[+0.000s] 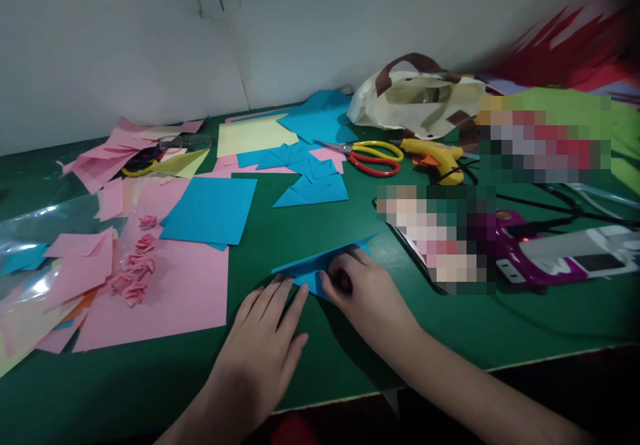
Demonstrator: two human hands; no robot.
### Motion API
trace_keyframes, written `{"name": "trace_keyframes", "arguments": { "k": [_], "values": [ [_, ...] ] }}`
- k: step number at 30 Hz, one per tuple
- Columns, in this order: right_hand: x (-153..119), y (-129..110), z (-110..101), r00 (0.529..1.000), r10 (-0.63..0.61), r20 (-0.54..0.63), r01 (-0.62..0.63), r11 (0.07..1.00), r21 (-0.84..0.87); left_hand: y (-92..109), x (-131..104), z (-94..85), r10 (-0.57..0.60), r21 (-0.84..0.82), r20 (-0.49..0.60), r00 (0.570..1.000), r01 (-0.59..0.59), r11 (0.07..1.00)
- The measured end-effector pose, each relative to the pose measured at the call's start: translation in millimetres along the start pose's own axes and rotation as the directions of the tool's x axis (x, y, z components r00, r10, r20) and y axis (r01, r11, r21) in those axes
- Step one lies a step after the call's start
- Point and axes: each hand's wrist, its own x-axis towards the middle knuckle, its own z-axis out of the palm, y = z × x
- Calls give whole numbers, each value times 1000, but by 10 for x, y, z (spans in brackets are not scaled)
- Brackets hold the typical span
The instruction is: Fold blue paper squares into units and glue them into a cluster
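You are looking down at a green tabletop (290,232) with both of your hands at work low in the frame. Just below the centre of the frame lies the folded blue paper (309,276), its long upper edge slanting up toward the right.

Your left hand (267,338) reaches in from the lower left, palm down. Its fingers are loosely spread, and the fingertips rest along the paper's lower left edge without gripping it. Your right hand (373,292) comes from the lower right, fingers curled, with the thumb and bent index finger pinching the paper toward its right half; how firmly they press, you cannot tell from here.

Left of your hands, a large pink sheet (195,292) carries a small cluster of pink paper roses (145,268). A stack of blue squares (210,208) overlaps its upper right part. Clear plastic and more coloured paper fill the left edge of the frame.

Above your hands, near the centre, sit several folded blue pieces (313,188). Right of them lie scissors (375,158) with one red and one yellow handle, then a yellow glue gun (440,158). Behind these, at upper right, slumps a cream bag (373,102) with brown handles. A purple device (540,265) stands at the right, near a pixelated patch.
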Motion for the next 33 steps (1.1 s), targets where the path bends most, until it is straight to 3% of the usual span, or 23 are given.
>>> {"name": "trace_keyframes", "arguments": {
  "k": [3,6,12,15,21,26,33],
  "values": [
    [-16,-3,1,999,-40,14,41,999,-32,-2,-3,5,-10,-15,-1,1000,10,1000],
    [-34,-2,-21,985,-153,73,160,982,-98,-4,-3,3,-12,-20,-8,1000,12,1000],
    [-84,27,-57,901,-417,116,432,883,-185,-1,-1,-4,-32,-26,3,999,32,999],
    [-102,52,-60,892,-437,116,449,884,-130,0,1,-5,-39,-17,27,999,40,999],
    [-143,79,-91,936,-324,139,314,945,86,-4,1,-23,-38,13,55,998,38,999],
    [-198,102,-134,892,-438,114,440,898,14,10,-2,-26,-51,5,33,998,51,999],
    [-241,148,-343,855,-483,186,482,874,57,36,-8,-21,-50,18,32,998,49,999]
  ]
}}
